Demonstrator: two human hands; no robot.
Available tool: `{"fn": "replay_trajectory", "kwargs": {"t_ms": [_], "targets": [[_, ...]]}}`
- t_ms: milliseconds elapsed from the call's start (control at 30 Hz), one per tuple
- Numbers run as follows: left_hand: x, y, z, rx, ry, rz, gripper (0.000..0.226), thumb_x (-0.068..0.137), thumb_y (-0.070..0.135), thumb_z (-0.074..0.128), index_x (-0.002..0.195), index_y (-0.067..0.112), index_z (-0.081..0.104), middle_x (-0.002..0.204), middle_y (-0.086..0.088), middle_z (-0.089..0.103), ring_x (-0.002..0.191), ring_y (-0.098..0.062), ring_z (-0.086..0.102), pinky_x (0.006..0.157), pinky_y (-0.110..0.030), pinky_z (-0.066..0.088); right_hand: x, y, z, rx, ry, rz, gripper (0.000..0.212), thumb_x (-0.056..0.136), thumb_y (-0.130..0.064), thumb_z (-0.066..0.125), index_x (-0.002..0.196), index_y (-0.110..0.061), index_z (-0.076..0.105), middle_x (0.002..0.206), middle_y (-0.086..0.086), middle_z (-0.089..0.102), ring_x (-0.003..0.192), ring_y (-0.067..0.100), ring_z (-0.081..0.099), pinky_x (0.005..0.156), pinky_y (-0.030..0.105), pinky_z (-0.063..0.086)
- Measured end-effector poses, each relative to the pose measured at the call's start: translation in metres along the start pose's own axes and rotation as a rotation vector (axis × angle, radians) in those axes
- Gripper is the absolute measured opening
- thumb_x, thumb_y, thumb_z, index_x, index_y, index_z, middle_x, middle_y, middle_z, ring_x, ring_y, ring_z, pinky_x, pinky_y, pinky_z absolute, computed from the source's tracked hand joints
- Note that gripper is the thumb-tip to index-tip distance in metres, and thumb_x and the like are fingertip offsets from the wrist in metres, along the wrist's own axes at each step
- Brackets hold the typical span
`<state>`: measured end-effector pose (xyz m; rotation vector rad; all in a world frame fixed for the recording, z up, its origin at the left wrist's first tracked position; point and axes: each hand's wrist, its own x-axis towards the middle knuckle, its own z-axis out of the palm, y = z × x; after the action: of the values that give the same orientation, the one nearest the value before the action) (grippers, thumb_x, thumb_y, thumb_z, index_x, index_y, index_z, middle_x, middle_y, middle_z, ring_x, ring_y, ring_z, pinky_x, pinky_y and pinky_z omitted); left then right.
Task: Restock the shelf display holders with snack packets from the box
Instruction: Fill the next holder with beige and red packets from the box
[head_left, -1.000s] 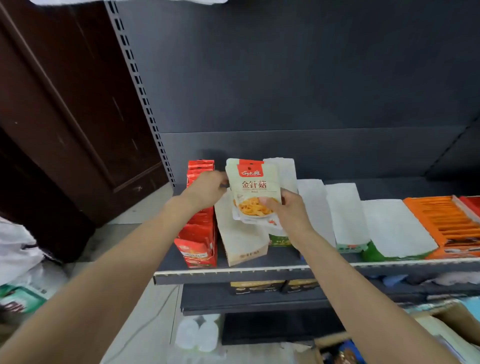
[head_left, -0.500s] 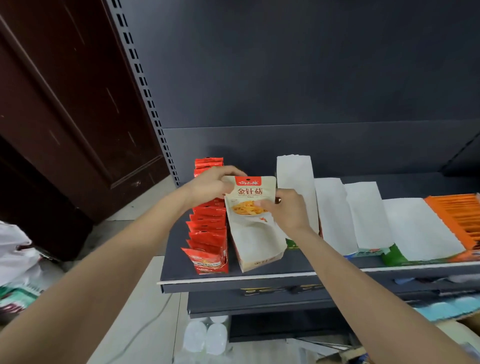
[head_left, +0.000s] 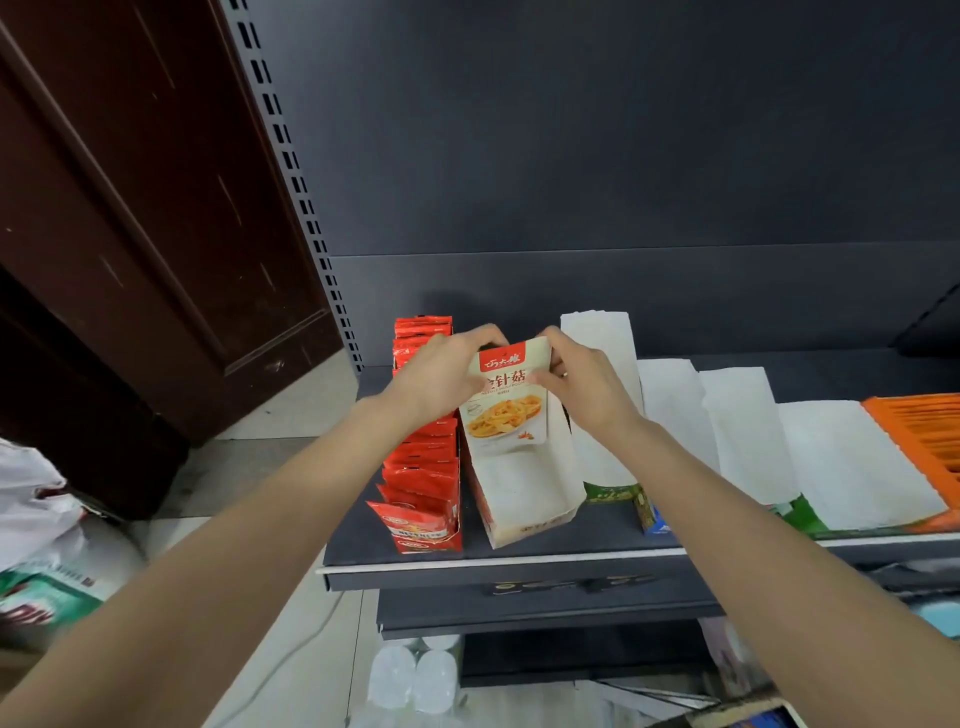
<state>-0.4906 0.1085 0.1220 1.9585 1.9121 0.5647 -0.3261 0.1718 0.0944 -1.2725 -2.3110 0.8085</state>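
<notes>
Here, snack packet (head_left: 508, 400) upright, long axis vertical, pinched at top corners by left hand (head_left: 441, 382) and right hand (head_left: 584, 387), directly above far end of white display holder (head_left: 524, 493); straight down next, probably.

snack packet (head_left: 508, 400) lowered into white holder (head_left: 524, 493), both hands (head_left: 441, 379) now gripping its top

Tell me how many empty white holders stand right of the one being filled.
4: one directly behind the right hand, then three more in a row toward the orange tray; others may be hidden.
</notes>
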Motion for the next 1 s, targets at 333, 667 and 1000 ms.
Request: {"fn": "replay_trajectory", "kwargs": {"t_ms": [333,667,1000], "targets": [[0.002,0.001,0.019,0.245,-0.124,-0.006,0.018,0.093,0.021,0.055,0.108,0.015,0.061,0.104,-0.003,0.066,0.086,-0.017,0.061,0.06,-0.026,0.046,-0.009,-0.005,-0.001,-0.231,-0.163,0.018,0.022,0.088,-0.013,0.062,0.107,-0.021,0.053,0.113,0.004,0.063,0.095,0.019,0.063,0.069,0.024,0.05],[-0.009,0.006,0.028,0.267,0.05,0.01,0.026,0.094,0.028,0.055,0.119,0.021,0.056,0.115,0.0,0.062,0.101,-0.015,0.059,0.08,-0.026,0.051,-0.025,0.0,0.007,-0.01,-0.011,0.081,0.028,0.091,-0.017,0.059,0.119,-0.014,0.057,0.121,0.003,0.061,0.109,0.017,0.058,0.08,0.017,0.041],[-0.045,0.085,0.067,0.288,0.329,0.161,0.025,0.092,0.02,0.053,0.115,0.015,0.062,0.112,-0.005,0.062,0.104,-0.024,0.054,0.088,-0.038,0.041,-0.1,0.029,-0.041,0.121,0.195,0.096,0.026,0.093,-0.009,0.053,0.117,-0.016,0.059,0.113,-0.004,0.062,0.096,0.006,0.054,0.083,0.012,0.038]]}}
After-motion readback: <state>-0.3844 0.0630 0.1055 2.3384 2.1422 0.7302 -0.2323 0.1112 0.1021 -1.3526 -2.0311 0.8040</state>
